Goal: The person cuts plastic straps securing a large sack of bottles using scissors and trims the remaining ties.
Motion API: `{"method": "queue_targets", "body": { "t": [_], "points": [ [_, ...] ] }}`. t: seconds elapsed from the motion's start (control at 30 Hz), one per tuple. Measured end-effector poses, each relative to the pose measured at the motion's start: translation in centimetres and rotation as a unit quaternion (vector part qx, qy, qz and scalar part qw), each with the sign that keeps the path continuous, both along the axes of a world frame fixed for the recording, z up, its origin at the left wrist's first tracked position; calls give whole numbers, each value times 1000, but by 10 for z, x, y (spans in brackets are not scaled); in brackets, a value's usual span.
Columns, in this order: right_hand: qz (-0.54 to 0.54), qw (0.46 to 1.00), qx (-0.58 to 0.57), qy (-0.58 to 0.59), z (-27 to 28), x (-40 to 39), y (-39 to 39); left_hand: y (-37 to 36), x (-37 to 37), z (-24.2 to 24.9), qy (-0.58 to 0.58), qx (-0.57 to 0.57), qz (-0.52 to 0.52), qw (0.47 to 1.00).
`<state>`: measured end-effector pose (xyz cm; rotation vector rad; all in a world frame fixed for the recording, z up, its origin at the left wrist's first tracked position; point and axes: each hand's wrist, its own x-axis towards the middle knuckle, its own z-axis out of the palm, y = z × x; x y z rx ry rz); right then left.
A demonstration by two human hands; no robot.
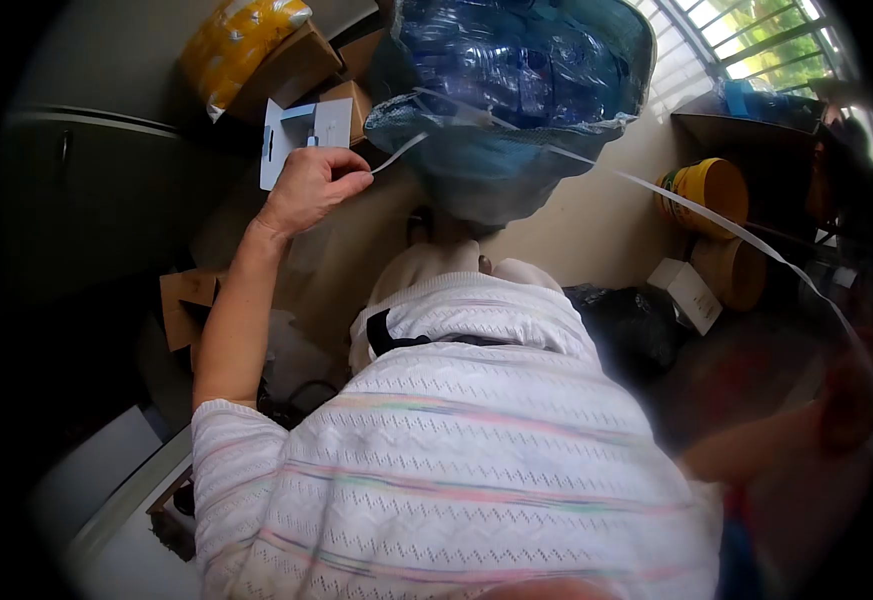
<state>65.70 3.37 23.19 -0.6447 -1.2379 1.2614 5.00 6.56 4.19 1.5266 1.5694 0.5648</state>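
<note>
My left hand (318,186) is closed in a pinch on one end of a white strap (776,255). The strap passes along the mouth of a large blue-green mesh bag (496,175) and stretches through the air to the far right. There, my right hand (851,400) is dark and blurred, with the strap running up to it as if gripped; its fingers are not clear. Clear plastic bottles (516,75) with a bluish look fill the bag, which stands upright on the floor in front of me.
Behind my left hand is an opened white box (276,140), near cardboard boxes (291,75) and a yellow package (241,45). To the right are a yellow bucket (721,192), a small white box (684,293) and a black plastic bag (621,325). A barred window (766,40) is at upper right.
</note>
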Motion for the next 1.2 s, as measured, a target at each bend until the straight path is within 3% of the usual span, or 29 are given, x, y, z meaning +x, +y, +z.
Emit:
{"method": "queue_targets", "body": {
  "t": [0.07,0.2,0.3,0.47,0.6,0.7,0.73,0.83,0.93,1.03,1.13,1.2],
  "points": [
    [35,999,-16,11,-14,-7,17,-2,-17,44,-58,-57,-34,996],
    [22,997,-52,44,-40,5,40,1,-23,129,5,63,-40,997],
    [-55,991,-81,91,-55,36,48,22,-16,144,137,201,-96,965],
    [-132,979,-106,117,-85,62,62,45,-2,169,296,162,-189,922],
    [-174,973,-140,54,-115,43,82,71,20,176,379,282,-317,823],
    [-169,973,-154,2,-135,7,92,84,56,194,395,266,-331,815],
    [-213,958,-188,31,-133,-16,88,86,61,195,406,290,-322,804],
    [-216,956,-198,-2,-162,-4,93,93,74,209,557,277,-321,715],
    [-267,936,-228,-32,-185,1,92,88,77,225,634,284,-218,686],
    [-251,936,-222,-111,-212,8,94,111,27,217,552,244,-164,781],
    [-229,929,-255,-139,-230,1,103,154,-35,175,241,95,-186,948],
    [-245,915,-272,-169,-230,-20,107,164,-54,130,106,67,-171,977]
  ]
}}
